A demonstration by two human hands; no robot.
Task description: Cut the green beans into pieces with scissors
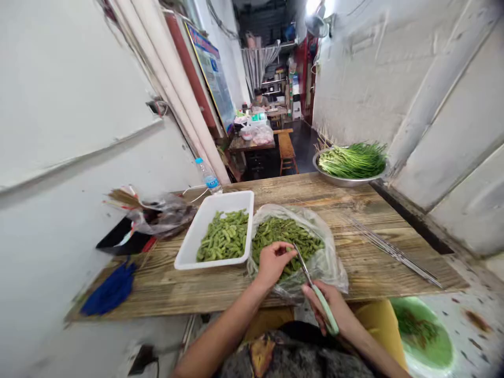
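Observation:
My right hand (pixel 328 304) is wrapped round the pale green handle of a pair of scissors (pixel 305 268), whose metal blades point up and away from me. At the blade tips, my left hand (pixel 275 260) pinches a small green edamame pod (pixel 290 250), partly covered by the fingers. Both hands are over a clear plastic bag (pixel 334 262) lying open and full of edamame pods (pixel 289 231). Just left of the bag stands a white plastic tray (pixel 189 244) with more edamame pods (pixel 224 236) in it.
On the wooden table (pixel 165 294) lie metal skewers (pixel 394 252) at right and a blue cloth (pixel 110 289) at left. A steel bowl (pixel 350 181) of green stalks and a water bottle (pixel 210 178) stand at the back. Below right is a green basin (pixel 427 331).

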